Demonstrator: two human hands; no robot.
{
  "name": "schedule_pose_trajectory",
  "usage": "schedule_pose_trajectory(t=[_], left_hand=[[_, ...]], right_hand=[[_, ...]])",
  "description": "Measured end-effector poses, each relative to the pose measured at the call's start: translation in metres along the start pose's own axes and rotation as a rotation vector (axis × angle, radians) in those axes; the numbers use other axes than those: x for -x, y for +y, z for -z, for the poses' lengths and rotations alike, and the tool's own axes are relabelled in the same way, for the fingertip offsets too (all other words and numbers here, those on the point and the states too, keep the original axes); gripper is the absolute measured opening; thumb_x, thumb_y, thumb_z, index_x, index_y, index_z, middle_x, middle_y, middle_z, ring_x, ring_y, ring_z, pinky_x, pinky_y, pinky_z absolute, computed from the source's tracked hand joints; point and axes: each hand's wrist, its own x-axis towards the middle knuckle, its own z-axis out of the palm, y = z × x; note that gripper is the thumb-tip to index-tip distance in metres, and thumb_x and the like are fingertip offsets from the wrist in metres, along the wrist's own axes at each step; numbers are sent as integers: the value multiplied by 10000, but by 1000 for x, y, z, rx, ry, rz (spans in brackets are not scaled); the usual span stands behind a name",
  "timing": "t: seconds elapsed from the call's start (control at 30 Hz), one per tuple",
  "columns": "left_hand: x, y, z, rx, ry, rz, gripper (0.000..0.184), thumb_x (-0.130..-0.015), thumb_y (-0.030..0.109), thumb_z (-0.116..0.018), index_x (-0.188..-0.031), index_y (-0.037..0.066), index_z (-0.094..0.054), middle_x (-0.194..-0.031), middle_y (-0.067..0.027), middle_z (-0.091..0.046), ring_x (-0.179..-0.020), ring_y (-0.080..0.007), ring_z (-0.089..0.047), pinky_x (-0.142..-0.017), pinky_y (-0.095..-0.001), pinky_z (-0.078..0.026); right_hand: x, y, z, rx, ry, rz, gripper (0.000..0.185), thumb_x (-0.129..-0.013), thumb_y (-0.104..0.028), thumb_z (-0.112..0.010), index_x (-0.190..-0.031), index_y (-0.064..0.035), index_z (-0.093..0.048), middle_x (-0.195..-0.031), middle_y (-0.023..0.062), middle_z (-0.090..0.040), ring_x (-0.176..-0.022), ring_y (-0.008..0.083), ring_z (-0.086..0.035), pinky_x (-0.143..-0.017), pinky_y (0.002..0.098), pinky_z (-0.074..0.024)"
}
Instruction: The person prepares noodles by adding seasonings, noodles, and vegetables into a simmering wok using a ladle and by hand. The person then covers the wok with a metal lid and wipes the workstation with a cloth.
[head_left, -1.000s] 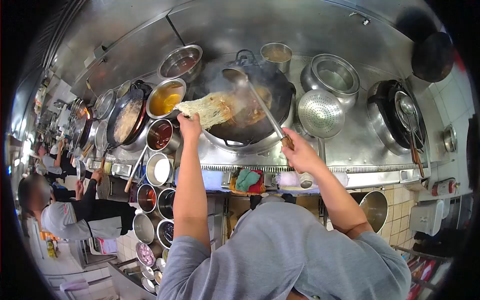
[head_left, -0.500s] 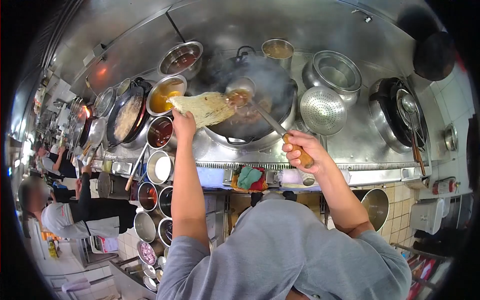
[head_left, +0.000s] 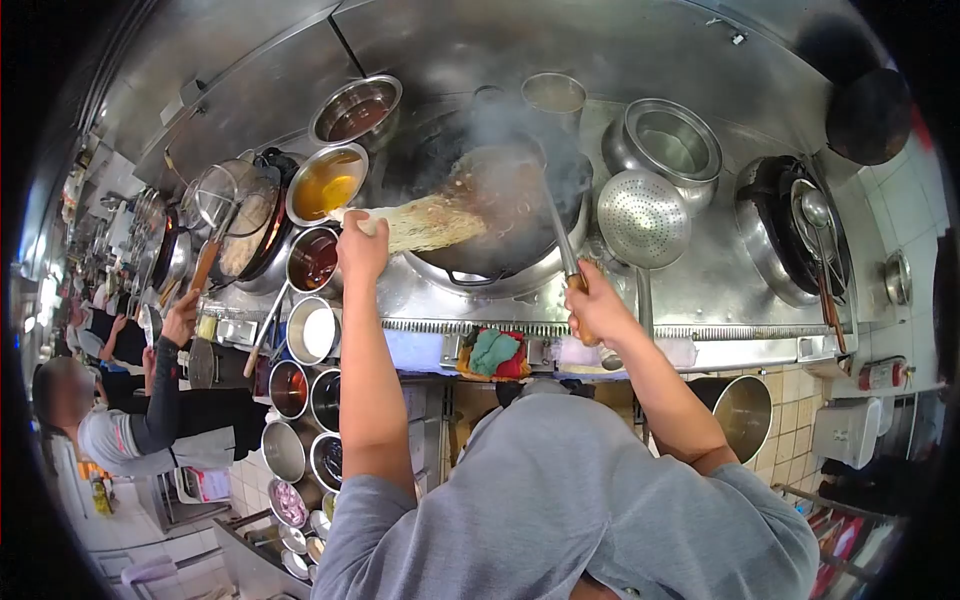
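My left hand [head_left: 362, 245] is closed around the narrow end of a pale, fibrous wok brush [head_left: 415, 225]. Its frayed wide end reaches into a large dark wok [head_left: 515, 255], among brown liquid or bits that steam partly hides. In my right hand [head_left: 598, 305], fingers wrap the wooden handle of a ladle [head_left: 556, 215]. The metal shaft slants up into the wok, and steam blurs the bowl of the ladle.
Left of the wok stand a bowl of yellow oil [head_left: 326, 185] and a pot of dark red sauce [head_left: 312, 258]. A perforated strainer [head_left: 643, 220] and a steel pot [head_left: 690, 130] sit on the right. A co-worker [head_left: 125, 430] holds a wire strainer [head_left: 215, 195] at far left.
The ladle's bowl has gone deeper and farther right into the steam, its shaft now steeper. The brush has shifted slightly right and down. The co-worker has raised a wire strainer.
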Motion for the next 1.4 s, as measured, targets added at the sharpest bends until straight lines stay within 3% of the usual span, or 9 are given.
schedule_pose_trajectory(t=[0.13, 0.27, 0.57, 0.73, 1.0, 1.23, 1.3, 1.33, 1.4], left_hand=[[-5, -12, -31, -48, -88, -2, 308, -723, 215, -592, -956, 55, -471, -849, -226, -589, -839, -378, -559, -743, -413, -434], [-14, -6, -55, -47, -113, 32, 292, -717, 196, -592, -952, 68, -474, -832, -216, -588, -833, -359, -564, -735, -409, -437], [-20, 0, -33, -124, 66, -303, 286, -713, 113, -589, -957, 75, -445, -849, -177, -513, -790, -366, -523, -689, -433, -427], [-16, -14, -43, -157, 23, -238, 302, -710, 125, -589, -966, 62, -442, -886, -191, -518, -813, -362, -528, -711, -426, -435], [-36, -5, -75, -157, -176, -90, 317, -693, 172, -595, -953, 38, -473, -875, -227, -579, -852, -367, -557, -752, -416, -441], [-52, 14, -99, -197, -257, -160, 331, -671, 189, -611, -940, 34, -497, -889, -215, -594, -883, -364, -561, -768, -414, -449], [-58, 14, -72, -221, -216, -187, 307, -672, 186, -606, -926, 45, -506, -859, -203, -598, -840, -357, -572, -745, -418, -453], [-60, 15, -57, -251, -210, -204, 301, -674, 187, -610, -921, 49, -508, -852, -200, -599, -831, -356, -574, -739, -415, -454], [-60, 19, -31, -291, -208, -212, 295, -676, 188, -615, -915, 52, -510, -845, -196, -601, -823, -355, -575, -734, -412, -455]], right_hand=[[8, -31, 18, -732, -329, -171, 116, -832, -67, -474, -858, -90, -363, -696, 36, -466, -487, 89, -435, -395, 244, -373], [36, -47, 14, -647, -339, -181, 185, -830, -64, -476, -997, -63, -398, -690, 34, -464, -484, 91, -434, -395, 245, -374], [-5, 37, 7, 1001, 326, 513, 551, -808, -101, -489, -1288, 9, -243, -793, 144, -537, -544, 137, -521, -464, 298, -429], [-1, -10, 7, -412, -157, -139, 525, -838, -111, -486, -1288, -112, -216, -686, 35, -463, -514, 117, -459, -431, 267, -399], [30, -46, 23, -633, -290, -113, 379, -843, -96, -478, -1179, -70, -304, -696, 22, -468, -507, 97, -447, -420, 239, -377], [3, -22, 28, 513, 36, 105, 559, -809, -124, -483, -1297, 2, -242, -782, 146, -576, -618, 216, -578, -555, 333, -461], [-22, 15, 30, 864, 325, 528, 563, -795, -121, -492, -1301, -28, -265, -808, 140, -568, -553, 197, -573, -485, 327, -452], [-6, -13, 22, 747, 247, 296, 569, -790, -126, -489, -1283, 12, -242, -917, 218, -573, -866, 389, -543, -793, 418, -414], [-13, -6, 20, 696, 227, 260, 567, -787, -127, -492, -1279, 13, -245, -944, 227, -562, -871, 385, -544, -796, 410, -414]])
